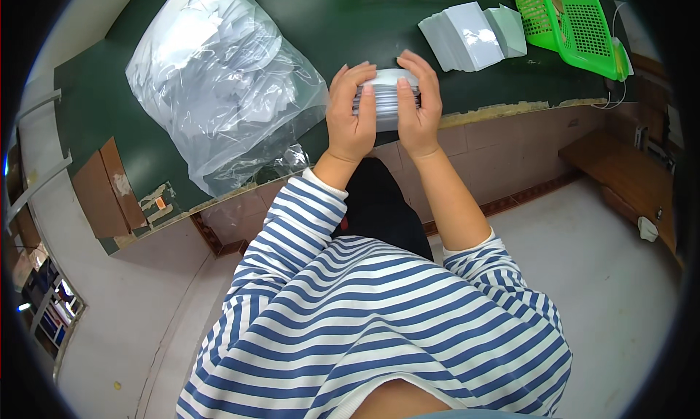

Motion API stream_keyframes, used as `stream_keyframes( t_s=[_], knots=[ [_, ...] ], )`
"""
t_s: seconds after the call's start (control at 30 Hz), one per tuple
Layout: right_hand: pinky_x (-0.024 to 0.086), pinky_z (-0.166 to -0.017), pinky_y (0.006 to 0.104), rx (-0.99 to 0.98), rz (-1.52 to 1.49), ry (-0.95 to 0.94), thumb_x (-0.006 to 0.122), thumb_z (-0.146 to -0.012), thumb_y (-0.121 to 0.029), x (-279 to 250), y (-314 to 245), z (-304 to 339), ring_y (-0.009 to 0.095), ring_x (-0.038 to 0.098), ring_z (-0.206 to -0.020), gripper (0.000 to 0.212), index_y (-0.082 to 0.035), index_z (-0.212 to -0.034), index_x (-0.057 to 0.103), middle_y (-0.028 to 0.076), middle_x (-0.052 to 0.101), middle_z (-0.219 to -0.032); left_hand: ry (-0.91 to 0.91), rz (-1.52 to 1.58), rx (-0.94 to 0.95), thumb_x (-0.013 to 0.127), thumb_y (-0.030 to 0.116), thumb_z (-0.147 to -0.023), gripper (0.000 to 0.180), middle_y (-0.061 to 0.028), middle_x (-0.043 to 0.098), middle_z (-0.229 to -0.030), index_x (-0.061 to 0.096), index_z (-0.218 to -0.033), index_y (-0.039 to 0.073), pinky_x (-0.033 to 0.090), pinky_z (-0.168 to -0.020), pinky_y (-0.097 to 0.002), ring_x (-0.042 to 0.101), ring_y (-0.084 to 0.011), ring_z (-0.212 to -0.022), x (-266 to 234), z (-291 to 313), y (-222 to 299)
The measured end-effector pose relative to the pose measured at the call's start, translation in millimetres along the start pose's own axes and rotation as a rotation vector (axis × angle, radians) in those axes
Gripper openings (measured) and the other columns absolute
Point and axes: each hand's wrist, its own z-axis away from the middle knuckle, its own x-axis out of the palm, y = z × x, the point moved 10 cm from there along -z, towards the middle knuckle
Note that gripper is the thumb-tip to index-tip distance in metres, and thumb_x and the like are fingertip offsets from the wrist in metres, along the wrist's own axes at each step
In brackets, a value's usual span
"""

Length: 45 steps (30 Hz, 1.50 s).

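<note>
Between my two hands, at the near edge of the dark green table [343, 25], is a thick stack of thin white sheets or packets [388, 102]. My left hand [352, 113] grips its left side, fingers bent around it and thumb on the near side. The stack's right side is held by my right hand [421, 109] in much the same way. Exactly what the sheets are, I cannot make out. Left of my hands lies a large clear plastic bag [219, 76] full of white pieces. Beyond my right hand sit fanned stacks of white cards or packets [470, 36].
Bright green plastic baskets [583, 32] stand at the far right of the table. A flattened piece of brown cardboard [109, 189] lies at the left corner. The table's front edge [496, 113] is worn. A wooden bench [620, 178] stands low on the right.
</note>
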Motion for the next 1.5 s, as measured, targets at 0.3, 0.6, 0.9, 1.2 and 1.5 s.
stream_keyframes(
  t_s=[0.3, 0.6, 0.9, 1.2, 1.5],
  knots=[
    [0.023, -0.123, 0.0533, -0.215, 0.249, -0.155, 0.058, -0.103, -0.032, -6, -45, 3, 0.041, 0.032, -0.151, 0.062, 0.006, -0.15, 0.044, 0.025, 0.041, -0.158, -0.017, 0.076, -0.2, 0.059, 0.021, -0.103, 0.037, -0.0229, 0.064, -0.134, 0.061, -0.131, -0.001, 0.046, -0.108, -0.0415, 0.061, -0.0367, -0.127, -1, 17, -8],
    [0.009, -0.124, 0.0636, -0.467, 0.621, -0.536, 0.054, -0.091, -0.069, 1, -73, 32, 0.035, 0.023, -0.156, 0.096, 0.002, -0.154, 0.04, 0.017, 0.031, -0.166, -0.021, 0.089, -0.135, 0.055, 0.024, -0.105, 0.04, -0.0216, 0.063, -0.137, 0.059, -0.135, -0.001, 0.044, -0.11, -0.0424, 0.06, -0.0363, -0.129, 1, 18, -5],
    [0.011, -0.123, 0.0686, -0.415, 0.674, -0.788, 0.084, -0.07, -0.046, 24, -57, 37, 0.032, 0.025, -0.156, 0.11, 0.003, -0.155, 0.035, 0.018, 0.032, -0.164, 0.067, 0.256, -0.275, 0.053, 0.016, -0.106, 0.038, -0.0183, 0.065, -0.136, 0.054, -0.14, 0.0, 0.046, -0.107, -0.0367, 0.063, -0.0282, -0.124, -2, 26, -14],
    [0.02, -0.12, 0.067, -0.423, 0.729, -0.685, 0.09, -0.065, -0.034, 24, -42, 9, 0.034, 0.041, -0.144, 0.1, 0.0, -0.148, 0.045, 0.017, 0.048, -0.15, 0.01, 0.194, -0.218, 0.05, 0.012, -0.108, 0.032, -0.0143, 0.069, -0.129, 0.051, -0.137, -0.001, 0.048, -0.102, -0.0317, 0.064, -0.0184, -0.117, -3, 24, -15],
    [0.043, -0.101, 0.0441, -0.454, 0.574, -0.595, 0.09, -0.06, -0.017, 22, -64, -9, 0.033, 0.056, -0.112, 0.08, -0.005, -0.131, 0.056, 0.013, 0.059, -0.122, 0.011, 0.035, -0.017, 0.053, 0.013, -0.106, 0.03, -0.0161, 0.068, -0.128, 0.061, -0.132, 0.0, 0.048, -0.102, -0.0359, 0.064, -0.0258, -0.118, -13, -7, 20]
  ],
)
